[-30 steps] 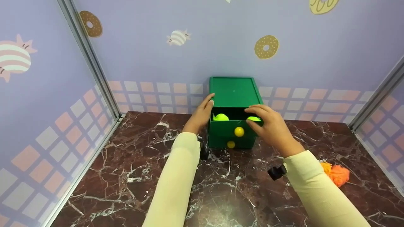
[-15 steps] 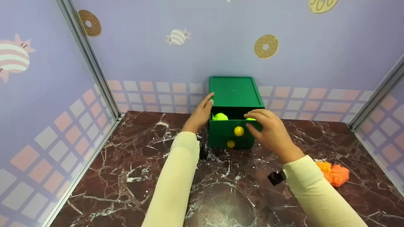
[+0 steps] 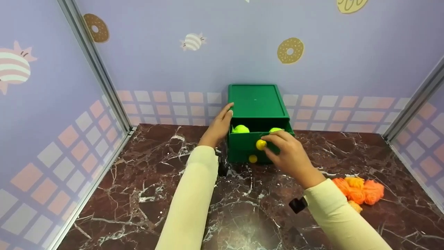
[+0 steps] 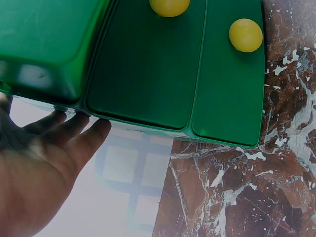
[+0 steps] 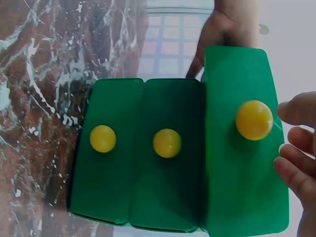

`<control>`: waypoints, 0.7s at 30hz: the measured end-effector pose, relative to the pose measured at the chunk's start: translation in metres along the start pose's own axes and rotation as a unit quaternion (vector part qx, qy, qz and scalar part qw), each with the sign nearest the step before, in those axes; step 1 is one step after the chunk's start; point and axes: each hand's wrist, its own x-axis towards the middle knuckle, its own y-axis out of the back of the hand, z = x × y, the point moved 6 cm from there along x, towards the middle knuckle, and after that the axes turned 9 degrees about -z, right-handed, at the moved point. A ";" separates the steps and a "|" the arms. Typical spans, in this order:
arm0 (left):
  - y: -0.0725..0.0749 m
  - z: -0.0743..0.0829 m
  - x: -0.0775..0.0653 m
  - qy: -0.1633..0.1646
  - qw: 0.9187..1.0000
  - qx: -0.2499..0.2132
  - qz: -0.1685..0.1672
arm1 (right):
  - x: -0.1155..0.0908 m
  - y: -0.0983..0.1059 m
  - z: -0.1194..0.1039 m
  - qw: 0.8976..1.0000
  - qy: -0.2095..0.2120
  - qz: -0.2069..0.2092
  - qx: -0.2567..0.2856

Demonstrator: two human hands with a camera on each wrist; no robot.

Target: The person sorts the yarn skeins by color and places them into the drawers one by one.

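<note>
A green three-drawer cabinet (image 3: 255, 100) stands on the marbled tabletop (image 3: 156, 173), just in front of the back wall (image 3: 236, 62), its drawer fronts facing the person. The top drawer (image 3: 241, 141) juts toward the person, while the two below it sit back. Each front is longer from side to side than it is high; which way the whole cabinet is longest cannot be told.

The left hand (image 3: 219, 128) lies with fingers extended along the cabinet's left side, fingertips touching it. The right hand (image 3: 289, 152) has thumb and forefinger parted, just beside the top yellow knob (image 5: 254, 120); whether they touch it cannot be told.

The tabletop spreads between the cabinet and the metal wall frame (image 3: 93, 62) on the left, and also in front of the drawers. Behind, the wall leaves little room. The top drawer's front edge stands well out from the cabinet's top.

There are three round knobs, one per drawer, and two lime-green balls (image 3: 240, 129) showing inside the top drawer, one at each side. Near the right sleeve (image 3: 341, 218), at least five orange and yellow yarn balls (image 3: 373, 192) lie bunched together, partly hidden by it.
</note>
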 end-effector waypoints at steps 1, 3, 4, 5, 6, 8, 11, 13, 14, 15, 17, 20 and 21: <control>0.000 0.000 -0.001 -0.001 1.000 0.002 -0.001 | -0.001 -0.002 -0.001 1.000 -0.001 0.002 0.001; 0.000 0.000 0.000 -0.006 1.000 0.003 -0.003 | -0.002 -0.006 -0.001 1.000 0.001 0.009 -0.003; 0.000 0.000 0.000 -0.007 1.000 0.004 -0.001 | -0.003 -0.007 -0.002 1.000 0.003 0.012 -0.006; 0.000 -0.001 0.000 -0.007 1.000 0.005 0.001 | -0.003 -0.009 -0.003 1.000 0.006 0.014 -0.008; 0.001 -0.001 0.000 -0.006 1.000 0.006 0.003 | -0.004 -0.011 -0.004 1.000 0.009 0.016 -0.011; 0.004 -0.003 -0.003 -0.002 1.000 0.006 0.008 | -0.003 -0.014 -0.006 1.000 0.014 0.018 -0.011; 0.005 -0.002 -0.004 0.001 1.000 0.003 0.010 | -0.004 -0.016 -0.007 1.000 0.012 0.018 -0.012; 0.003 0.000 -0.003 0.001 1.000 0.005 0.009 | -0.005 -0.015 -0.006 1.000 0.008 0.019 -0.011; 0.002 0.001 -0.002 0.001 1.000 0.006 0.008 | -0.005 -0.015 -0.005 1.000 0.005 0.019 -0.011; 0.001 0.002 -0.002 0.001 1.000 0.007 0.008 | -0.006 -0.015 -0.004 1.000 0.004 0.021 -0.010; -0.001 0.002 -0.001 0.002 1.000 0.008 0.005 | -0.007 -0.016 -0.003 1.000 0.002 0.026 -0.008; -0.002 0.002 -0.001 0.003 1.000 0.000 -0.001 | -0.008 -0.017 -0.003 0.999 0.001 0.034 -0.005; -0.002 0.002 -0.001 0.005 1.000 -0.002 -0.002 | -0.007 -0.017 -0.003 0.999 0.001 0.036 -0.005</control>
